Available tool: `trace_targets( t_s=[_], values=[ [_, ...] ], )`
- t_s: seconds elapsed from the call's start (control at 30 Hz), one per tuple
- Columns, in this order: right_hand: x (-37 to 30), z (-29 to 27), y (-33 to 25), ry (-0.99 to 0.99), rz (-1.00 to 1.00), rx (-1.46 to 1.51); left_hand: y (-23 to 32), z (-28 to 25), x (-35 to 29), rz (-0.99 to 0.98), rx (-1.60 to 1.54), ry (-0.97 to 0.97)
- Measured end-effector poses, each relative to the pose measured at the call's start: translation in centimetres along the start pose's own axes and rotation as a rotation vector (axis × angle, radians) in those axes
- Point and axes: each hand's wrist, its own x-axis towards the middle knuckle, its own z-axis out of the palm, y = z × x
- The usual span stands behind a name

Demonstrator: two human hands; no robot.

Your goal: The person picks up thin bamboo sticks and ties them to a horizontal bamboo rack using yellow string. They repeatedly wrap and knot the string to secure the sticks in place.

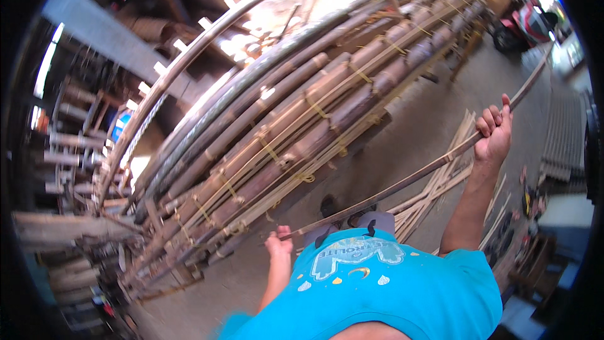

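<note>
A long, thin bamboo strip [384, 195] slants across the front of my body, from low at the left to high at the right. My right hand [494, 133] is raised and closed around its upper part; the strip runs on past the fist. Near the lower end, my left hand [279, 242] has its fingers closed on the strip, partly blurred. Beyond both hands lies a long framework of bamboo poles [324, 129], tied at intervals with yellow cord [318, 106]. Thin split strips lie along its near side.
Loose bamboo strips [434, 189] lie on the concrete floor [409, 132] near my right arm. A red motorcycle [528, 24] stands at the far right. Corrugated sheets [560, 132] are at the right edge. A curved pole [189, 50] and wooden pieces [72, 141] crowd the left.
</note>
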Motion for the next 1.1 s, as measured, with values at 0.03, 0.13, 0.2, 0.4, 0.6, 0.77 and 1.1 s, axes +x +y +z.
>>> trace_targets(
  t_s=[0.03,0.13,0.2,0.4,0.6,0.77,1.1],
  values=[
    [0.1,0.5,1.2,0.032,0.000,-0.029,1.5,0.6,-2.9,0.155,-0.129,-0.014],
    [2.1,-0.5,4.0,-0.002,0.055,0.012,8.2,3.4,-13.1,0.380,-0.542,-0.077],
    [1.7,2.2,5.3,-0.023,0.154,0.156,13.8,-0.2,-11.3,0.606,-0.367,-0.524],
    [5.9,5.5,6.6,-0.569,0.288,0.242,20.8,9.8,-27.7,1.395,0.060,-0.366],
    [-3.9,15.4,10.4,-0.438,-0.260,-0.272,23.5,15.5,-29.8,1.546,0.650,-0.733],
    [-4.9,17.1,13.0,-0.556,-0.494,-0.401,24.4,20.4,-29.9,1.756,0.877,-0.716],
    [-7.5,18.0,23.6,-0.788,-0.457,-0.461,31.7,24.2,-20.6,1.643,0.610,-0.536]
  ],
)
